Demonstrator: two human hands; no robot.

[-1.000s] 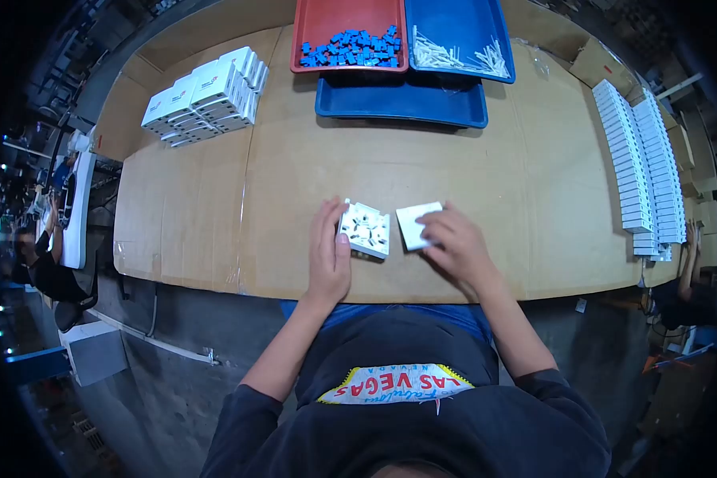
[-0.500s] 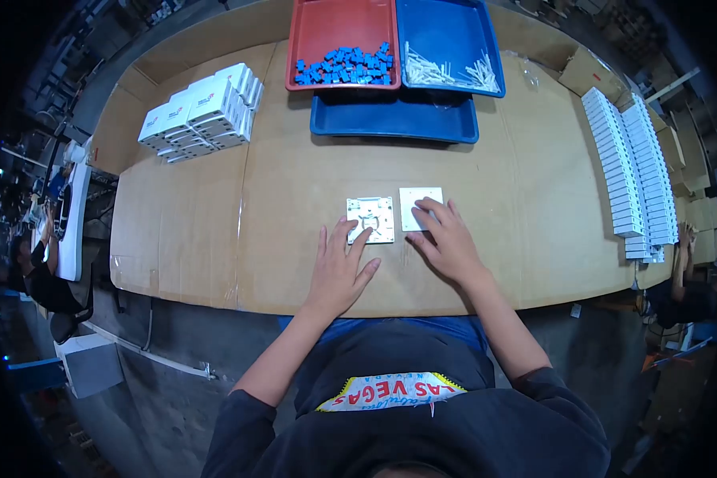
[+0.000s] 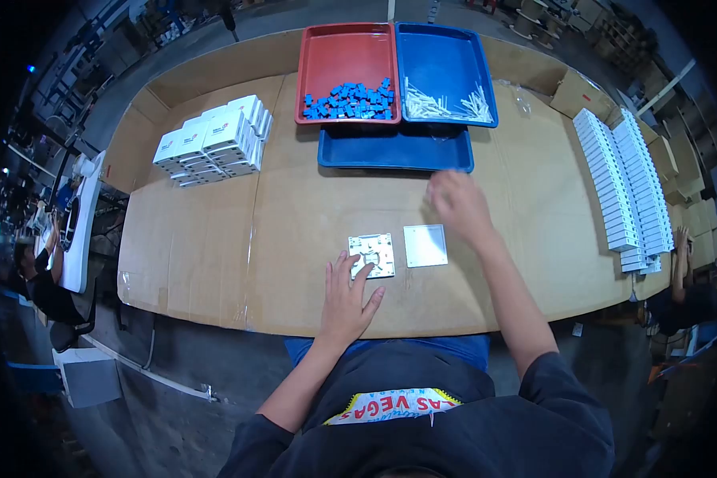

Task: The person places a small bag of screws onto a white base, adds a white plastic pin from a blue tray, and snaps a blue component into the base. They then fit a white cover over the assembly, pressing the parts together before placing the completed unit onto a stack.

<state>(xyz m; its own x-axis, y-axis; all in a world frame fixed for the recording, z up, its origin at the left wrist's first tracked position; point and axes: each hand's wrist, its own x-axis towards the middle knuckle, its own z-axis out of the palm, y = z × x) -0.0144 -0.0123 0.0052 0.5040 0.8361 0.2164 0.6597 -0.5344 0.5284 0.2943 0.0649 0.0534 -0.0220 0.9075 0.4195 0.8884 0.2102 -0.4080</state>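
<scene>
A white square plastic base (image 3: 382,248) with a round moulded pattern inside lies on the cardboard surface in front of me. My left hand (image 3: 346,304) rests at its lower left with fingers spread, fingertips on it, gripping nothing. Just to the right lies a flat white square cover plate (image 3: 426,245), apart from the base and untouched. My right hand (image 3: 459,205) is above the cover plate, near the front edge of the lower blue tray (image 3: 394,150). It is smeared by motion, and whether its fingers hold anything does not show.
Small blue parts (image 3: 350,102) lie in a red tray (image 3: 346,56), thin white sticks (image 3: 446,105) in a blue tray (image 3: 442,52). White boxes (image 3: 215,139) are stacked at left, long rows of white units (image 3: 613,187) at right. Co-workers (image 3: 49,275) are at both sides.
My right hand has left the cover plate and moved up toward the trays. My left hand stays on the base. The whole view has shifted, with the table appearing lower.
</scene>
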